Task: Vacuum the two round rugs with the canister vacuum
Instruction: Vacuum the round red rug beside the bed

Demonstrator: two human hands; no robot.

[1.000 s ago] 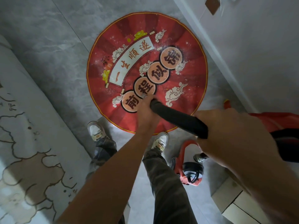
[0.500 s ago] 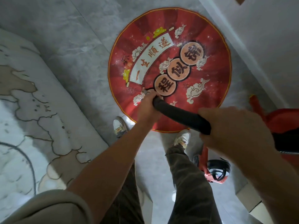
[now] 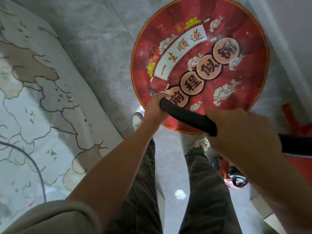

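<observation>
while the left grip curls round the black wand, the right grip clasps it nearer.

I stand on a grey, marble-veined tile floor, with a thin grout line crossing its far part. On my left lies a big pale carpet with beige patches outlined in brown. A dark cable curves over its near part. At far right a white wall rises above a light baseboard. A small bright glare shines on the near tiles.
</observation>
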